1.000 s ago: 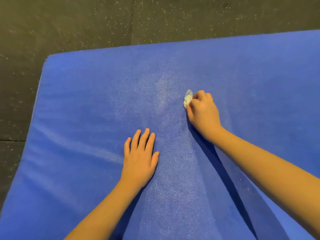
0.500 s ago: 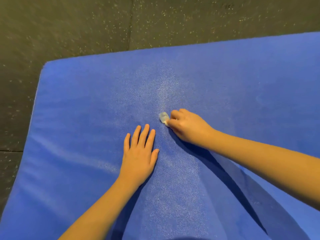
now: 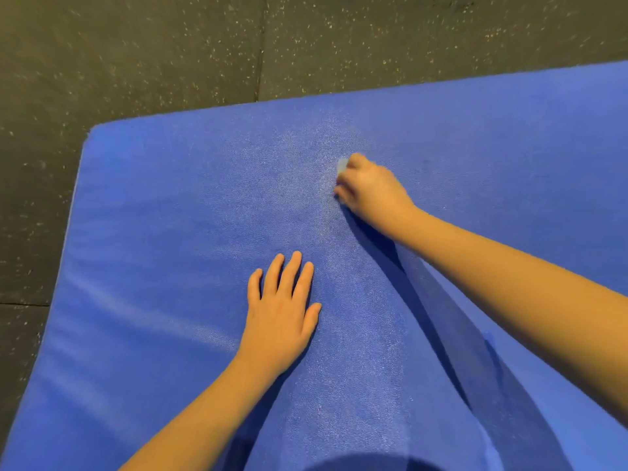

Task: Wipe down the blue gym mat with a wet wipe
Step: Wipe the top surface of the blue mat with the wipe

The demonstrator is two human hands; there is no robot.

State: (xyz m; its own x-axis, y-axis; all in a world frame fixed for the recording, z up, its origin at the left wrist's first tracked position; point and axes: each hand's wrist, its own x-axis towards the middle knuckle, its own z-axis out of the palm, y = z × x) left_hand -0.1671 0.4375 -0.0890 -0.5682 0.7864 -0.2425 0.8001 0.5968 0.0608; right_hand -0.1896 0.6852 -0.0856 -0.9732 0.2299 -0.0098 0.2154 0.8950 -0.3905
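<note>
Two bare hands lie on the blue gym mat (image 3: 176, 232) in the head view. Left hand (image 3: 282, 317) presses flat, fingers straight, while the right hand (image 3: 370, 188), well ahead, clenches a small balled wet wipe (image 3: 341, 164) against the mat's pale sheen.

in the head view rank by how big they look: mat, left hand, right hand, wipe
1. mat
2. left hand and right hand, unranked: the right is farther and curled
3. wipe, mostly hidden
</note>
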